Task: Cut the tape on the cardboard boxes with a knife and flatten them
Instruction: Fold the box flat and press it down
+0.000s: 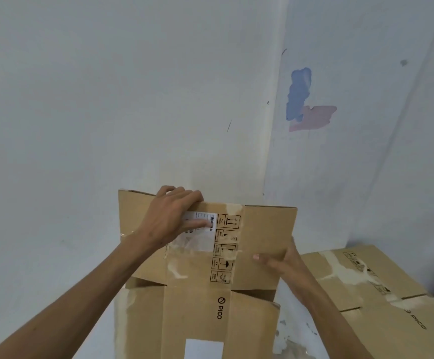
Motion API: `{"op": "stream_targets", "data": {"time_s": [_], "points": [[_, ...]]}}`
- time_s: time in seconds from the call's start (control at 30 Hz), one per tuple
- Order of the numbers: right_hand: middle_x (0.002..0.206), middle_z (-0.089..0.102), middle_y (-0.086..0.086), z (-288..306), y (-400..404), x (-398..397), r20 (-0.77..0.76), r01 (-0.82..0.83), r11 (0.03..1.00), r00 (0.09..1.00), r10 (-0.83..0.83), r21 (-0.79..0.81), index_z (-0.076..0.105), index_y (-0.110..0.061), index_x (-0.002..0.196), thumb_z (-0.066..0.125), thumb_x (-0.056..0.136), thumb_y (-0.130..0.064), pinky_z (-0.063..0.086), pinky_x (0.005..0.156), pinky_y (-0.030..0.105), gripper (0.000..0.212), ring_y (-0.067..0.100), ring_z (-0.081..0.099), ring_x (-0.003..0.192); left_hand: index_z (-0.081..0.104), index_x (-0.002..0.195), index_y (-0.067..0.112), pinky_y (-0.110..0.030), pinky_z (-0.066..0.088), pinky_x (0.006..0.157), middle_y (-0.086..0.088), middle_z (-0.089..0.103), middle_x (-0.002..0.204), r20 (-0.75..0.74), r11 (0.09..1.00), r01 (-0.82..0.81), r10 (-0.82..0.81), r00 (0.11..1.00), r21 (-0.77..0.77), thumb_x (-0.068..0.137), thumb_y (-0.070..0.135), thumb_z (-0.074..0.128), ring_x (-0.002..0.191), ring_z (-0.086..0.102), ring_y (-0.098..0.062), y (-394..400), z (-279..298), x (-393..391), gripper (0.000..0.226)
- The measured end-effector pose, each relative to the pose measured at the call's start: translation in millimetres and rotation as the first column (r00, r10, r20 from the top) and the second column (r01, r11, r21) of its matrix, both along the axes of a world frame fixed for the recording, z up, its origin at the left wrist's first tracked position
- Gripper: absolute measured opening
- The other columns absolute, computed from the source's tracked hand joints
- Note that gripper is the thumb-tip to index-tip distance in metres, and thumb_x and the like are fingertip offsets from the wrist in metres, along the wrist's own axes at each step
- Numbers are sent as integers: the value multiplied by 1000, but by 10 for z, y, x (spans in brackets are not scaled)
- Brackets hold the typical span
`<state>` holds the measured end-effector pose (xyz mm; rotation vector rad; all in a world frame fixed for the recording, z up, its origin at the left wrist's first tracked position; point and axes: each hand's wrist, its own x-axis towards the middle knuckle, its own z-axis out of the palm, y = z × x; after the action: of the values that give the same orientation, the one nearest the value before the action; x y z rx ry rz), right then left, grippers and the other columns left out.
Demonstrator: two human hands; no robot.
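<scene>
Left hand (174, 216): fingers curled over the far top edge of the opened PICO cardboard box (257, 237), thumb flat on its shipping label (200, 222). Right hand (280, 260): clamped on the box's right edge, lower down. Box stands upright between both hands, long axis vertical. Second taped box (381, 288) lies just right, nearer the right hand. No knife visible.

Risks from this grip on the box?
1. The left hand curls its fingers over the top edge of the cardboard box while the right hand only pinches the side edge; the panel may twist or slip as it folds.
2. No knife in view; remaining tape could resist flattening.
</scene>
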<state>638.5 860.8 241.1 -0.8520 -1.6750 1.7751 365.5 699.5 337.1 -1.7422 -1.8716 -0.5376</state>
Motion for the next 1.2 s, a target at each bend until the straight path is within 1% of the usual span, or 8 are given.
{"op": "stream_targets", "data": {"time_s": [0.13,0.23,0.37,0.5,0.6,0.7,0.83,1.2], "points": [[125,74,6,-24,-61,32,-153,-78,994,986,65,-79,60,-11,138,76,90,-11,50,108,49,51,25,69,118,59,100,27,-39,47,94,16,60,83,65,998,-18,15,998,56,82,79,56,76,55,-9,-155,93,19,54],[129,72,10,22,-37,40,-221,-76,995,974,60,-67,60,-11,138,71,94,-7,51,104,49,46,29,68,120,58,95,32,-43,44,99,18,58,79,93,985,-169,171,981,-28,72,92,53,75,54,-9,-335,216,-178,64],[131,70,14,-1,109,128,-249,-75,994,967,52,-85,58,-7,138,70,92,-6,49,106,50,48,33,66,123,59,94,35,-38,50,79,18,60,78,271,955,-298,287,919,0,61,94,60,74,60,-11,-666,202,-516,68],[134,69,13,10,179,124,-222,-142,985,968,118,-93,56,-8,141,69,91,-6,46,110,52,51,31,64,125,46,136,35,-31,47,96,3,47,132,607,961,-257,146,781,101,58,47,97,114,52,-11,-737,-120,-543,95],[133,69,9,3,179,113,-210,-137,985,971,113,-105,57,-12,140,71,88,-8,46,110,51,54,28,64,126,22,151,30,-37,47,103,-4,36,147,848,927,-327,19,529,184,57,32,102,126,50,-19,-685,-328,-539,123],[133,69,11,-49,211,208,-240,-113,983,968,75,-147,57,-10,140,70,88,-6,44,112,51,53,28,64,125,40,139,27,-31,55,83,1,59,130,950,969,-241,26,310,52,49,55,100,113,64,-18,-728,-641,-523,111],[137,66,14,-58,216,295,-229,-158,978,965,124,-137,55,-6,142,69,88,-3,43,113,49,56,30,61,130,54,136,33,-34,52,97,13,65,128,952,981,-90,189,241,-172,52,66,94,121,60,-9,-797,-1160,-467,99],[130,71,-2,-383,8,336,-80,-26,1000,997,25,-15,63,-20,136,64,100,-23,54,98,37,36,17,67,121,70,122,22,-33,55,94,10,77,113,999,982,-184,36,8,-34,83,33,84,105,73,-10,-871,-1397,-260,43]]}}
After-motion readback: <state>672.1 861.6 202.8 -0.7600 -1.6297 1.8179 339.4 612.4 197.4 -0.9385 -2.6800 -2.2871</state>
